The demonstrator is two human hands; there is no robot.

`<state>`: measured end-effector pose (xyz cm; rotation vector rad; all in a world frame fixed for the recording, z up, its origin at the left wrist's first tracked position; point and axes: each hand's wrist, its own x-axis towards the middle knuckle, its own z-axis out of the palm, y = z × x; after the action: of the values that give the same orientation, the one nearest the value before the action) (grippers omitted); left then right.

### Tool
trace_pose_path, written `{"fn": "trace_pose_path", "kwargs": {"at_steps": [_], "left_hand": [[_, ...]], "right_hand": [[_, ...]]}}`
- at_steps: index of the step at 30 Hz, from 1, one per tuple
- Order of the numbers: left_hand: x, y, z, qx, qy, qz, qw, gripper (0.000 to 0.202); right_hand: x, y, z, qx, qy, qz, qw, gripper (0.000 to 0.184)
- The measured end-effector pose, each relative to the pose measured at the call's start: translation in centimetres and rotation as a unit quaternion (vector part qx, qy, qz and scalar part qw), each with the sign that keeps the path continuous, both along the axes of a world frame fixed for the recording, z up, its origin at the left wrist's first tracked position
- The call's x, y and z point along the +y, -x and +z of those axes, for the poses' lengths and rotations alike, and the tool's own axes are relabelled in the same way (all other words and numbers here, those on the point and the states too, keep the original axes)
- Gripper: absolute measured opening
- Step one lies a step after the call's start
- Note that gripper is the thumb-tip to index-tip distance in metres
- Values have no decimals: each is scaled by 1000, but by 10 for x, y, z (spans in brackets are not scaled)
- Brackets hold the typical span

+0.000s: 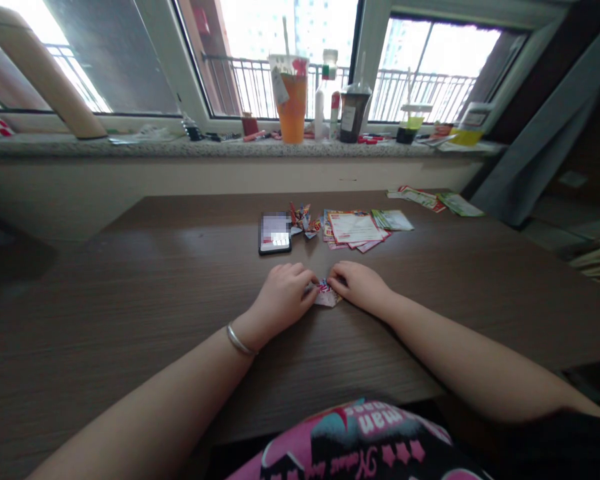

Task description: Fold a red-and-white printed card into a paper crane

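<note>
A small folded piece of printed paper (326, 295) lies on the brown wooden table (130, 287), pressed between both hands. My left hand (280, 297), with a silver bangle on its wrist, pinches the paper's left side with curled fingers. My right hand (360, 283) grips the paper's right side, fingers closed on it. Most of the paper is hidden under the fingers.
Behind the hands lie a phone (275, 233), folded paper cranes (304, 220) and a stack of printed leaflets (355, 228). More leaflets (430, 199) rest at the far right. Drink cups (293, 99) and bottles stand on the windowsill (130, 148).
</note>
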<state>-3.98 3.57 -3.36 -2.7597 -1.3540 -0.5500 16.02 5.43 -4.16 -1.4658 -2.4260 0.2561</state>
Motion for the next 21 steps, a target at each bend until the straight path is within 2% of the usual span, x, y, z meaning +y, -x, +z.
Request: {"fn": "trace_pose_path", "kwargs": {"at_steps": [5, 9, 11, 15, 21], "left_hand": [[1, 0, 0, -34, -49, -59, 996, 23], [3, 0, -2, 9, -48, -135, 990, 16], [3, 0, -1, 21, -36, -148, 988, 16], [3, 0, 0, 29, -11, -121, 992, 16], [3, 3, -1, 44, -15, -71, 996, 16]], "right_hand": [[-2, 0, 3, -3, 23, -28, 999, 15], [-3, 1, 2, -13, 12, -25, 1000, 15], [-3, 0, 1, -13, 0, -21, 1000, 14], [-3, -3, 1, 13, -28, 11, 999, 10], [-7, -5, 7, -15, -82, 133, 988, 12]]}}
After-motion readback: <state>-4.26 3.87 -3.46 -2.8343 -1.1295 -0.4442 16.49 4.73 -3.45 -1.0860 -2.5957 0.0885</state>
